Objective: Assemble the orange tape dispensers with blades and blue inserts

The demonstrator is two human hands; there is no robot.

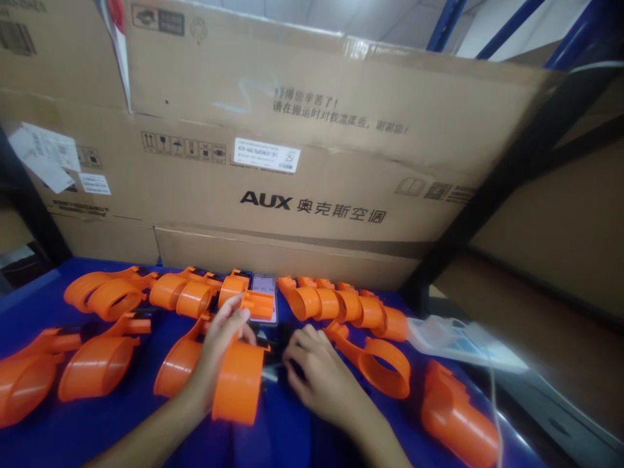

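My left hand (221,341) is curled over the top of an orange plastic ring-shaped part (238,383) that stands on the blue table (287,429). Beside it my right hand (314,374) lies knuckles up, its fingers bent onto a small dark piece (275,374) next to that part; what they pinch is hidden. A phone-like device (264,300) with a small orange piece (258,305) on it lies just behind my left hand.
Several more orange ring parts lie in rows: far left (97,364), back left (117,296), back middle (336,302), right (385,367) and near right (455,416). Large cardboard boxes (312,169) wall off the back. A clear plastic bag (458,341) lies at the right, by a dark shelf post (487,188).
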